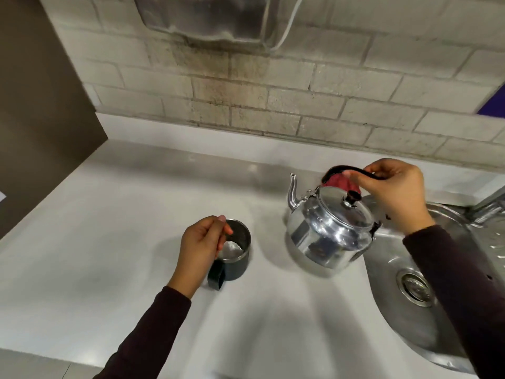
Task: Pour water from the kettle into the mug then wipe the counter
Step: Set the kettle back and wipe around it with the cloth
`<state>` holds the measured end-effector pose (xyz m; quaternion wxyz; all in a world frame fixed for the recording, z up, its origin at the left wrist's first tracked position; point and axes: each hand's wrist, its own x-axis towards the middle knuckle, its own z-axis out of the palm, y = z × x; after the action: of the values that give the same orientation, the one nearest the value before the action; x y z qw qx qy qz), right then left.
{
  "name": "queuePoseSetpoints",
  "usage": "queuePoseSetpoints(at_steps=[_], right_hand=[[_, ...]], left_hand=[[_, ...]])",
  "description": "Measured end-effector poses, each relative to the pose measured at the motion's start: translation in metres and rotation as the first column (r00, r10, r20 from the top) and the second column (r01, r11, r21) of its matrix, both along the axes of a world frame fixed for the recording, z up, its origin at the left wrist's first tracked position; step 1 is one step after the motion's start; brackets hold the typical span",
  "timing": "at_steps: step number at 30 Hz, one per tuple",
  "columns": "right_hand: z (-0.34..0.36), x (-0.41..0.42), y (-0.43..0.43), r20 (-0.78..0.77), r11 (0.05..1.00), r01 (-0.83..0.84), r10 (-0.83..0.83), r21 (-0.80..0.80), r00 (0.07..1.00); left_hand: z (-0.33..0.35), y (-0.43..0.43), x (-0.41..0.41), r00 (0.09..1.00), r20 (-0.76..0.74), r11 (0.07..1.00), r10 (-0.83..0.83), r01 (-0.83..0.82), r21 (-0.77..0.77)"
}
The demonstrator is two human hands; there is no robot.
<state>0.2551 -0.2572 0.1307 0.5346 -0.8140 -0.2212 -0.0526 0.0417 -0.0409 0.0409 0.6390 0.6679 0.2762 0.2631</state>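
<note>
A shiny metal kettle (329, 231) stands on the white counter (109, 242) beside the sink, tilted a little, its spout pointing left. My right hand (396, 192) grips its black handle from above. A red cloth (341, 183) shows behind the lid. Left of the kettle stands a dark mug (237, 258) with a steel inside and its handle toward me. My left hand (202, 247) pinches the mug's near rim. The mug's inside looks bright at the bottom.
A round steel sink (404, 310) with a drain lies at the right, with part of a tap at its far edge. A pale brick wall rises behind the counter. A brown panel stands at the left.
</note>
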Motion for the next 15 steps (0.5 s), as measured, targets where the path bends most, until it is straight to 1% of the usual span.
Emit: queuePoseSetpoints(at_steps=[2,5,8,10,15], right_hand=[[-0.004,0.024,0.017,-0.011,1.0,0.017,-0.017,0.013,1.0],[-0.017,0.063,0.044,0.017,0.995,0.07,-0.069,-0.066,0.997],[-0.033,0.095,0.071,-0.009,0.984,0.068,-0.071,-0.164,0.997],[-0.038,0.106,0.088,-0.023,0.98,0.059,-0.065,-0.188,0.998],[-0.044,0.124,0.121,0.052,0.952,0.059,-0.045,-0.299,0.998]], left_hand=[[0.001,-0.001,0.004,1.0,-0.003,1.0,-0.002,0.002,-0.013],[0.003,-0.003,0.007,1.0,0.004,1.0,0.006,-0.006,-0.007],[0.005,-0.003,0.009,1.0,0.017,1.0,0.025,-0.025,-0.002],[0.005,-0.002,0.01,0.999,0.024,0.999,0.045,-0.045,0.001],[0.005,0.001,0.012,0.997,0.025,0.997,0.079,-0.079,0.006]])
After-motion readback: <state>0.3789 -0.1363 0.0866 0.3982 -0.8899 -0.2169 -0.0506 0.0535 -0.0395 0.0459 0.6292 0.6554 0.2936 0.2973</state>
